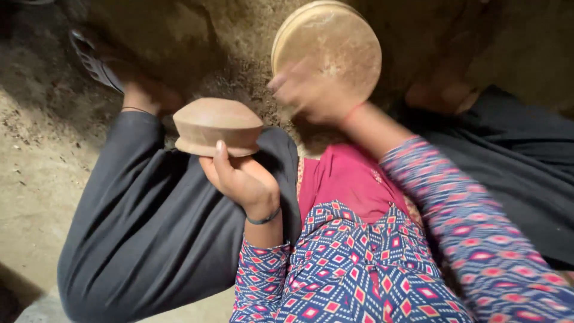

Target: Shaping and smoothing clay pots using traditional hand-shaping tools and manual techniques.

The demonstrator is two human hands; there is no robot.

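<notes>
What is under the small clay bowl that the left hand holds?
The clay bowl sits upside down on the left hand, thumb against its side. Below them lies the dark trouser leg. The bowl's inside and the fingers behind it are hidden.

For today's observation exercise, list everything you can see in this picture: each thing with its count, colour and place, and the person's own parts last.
clay bowl: one, reddish brown, upside down at centre left, above the left knee
round disc: one, pale tan, top centre, on edge on the ground
sandal: one, dark, top left, on the foot
earthen ground: brown, dusty, left side and top
dark trousers: one pair, charcoal, over both bent legs
patterned tunic: one, blue with red diamonds, bottom centre
left hand: one, grip on the bowl's rim, dark bangle on the wrist
right hand: one, blurred, against the disc, red thread on the wrist
</notes>
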